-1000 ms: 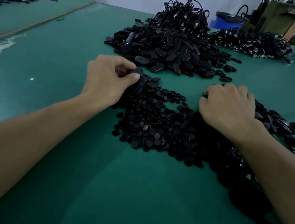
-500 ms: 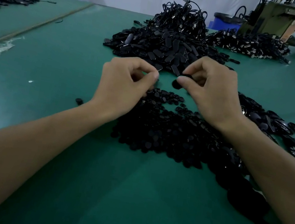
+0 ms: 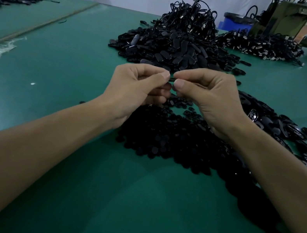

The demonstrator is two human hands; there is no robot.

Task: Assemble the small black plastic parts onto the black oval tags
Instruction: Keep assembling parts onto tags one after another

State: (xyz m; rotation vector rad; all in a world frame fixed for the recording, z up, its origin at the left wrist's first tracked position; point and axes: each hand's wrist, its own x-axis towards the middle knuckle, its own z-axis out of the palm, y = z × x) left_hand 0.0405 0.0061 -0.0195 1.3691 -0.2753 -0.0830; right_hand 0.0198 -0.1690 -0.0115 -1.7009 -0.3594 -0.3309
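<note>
— Where are the hands working?

— Both are hovering just above the far edge of the heap of small black parts (image 3: pixel 175 140), raised off the green table (image 3: pixel 74 73). The left hand (image 3: pixel 132 90) is curling its fingers in and pinching a thin black piece (image 3: pixel 172 79) between thumb and forefinger.

— And the right hand?

— The right hand (image 3: pixel 211 99) is pinching the same black piece from the other side, thumb tips almost meeting. Whether it is a tag, a part or both, I cannot tell; the fingers are hiding most of it.

— Where are the tags lying?

— A big pile of oval tags (image 3: pixel 172 52) is sitting beyond the heap, and loose tags (image 3: pixel 282 126) are spreading out to the heap's right. A tangle of corded pieces (image 3: pixel 190 18) is rising farther beyond the heap.
</note>
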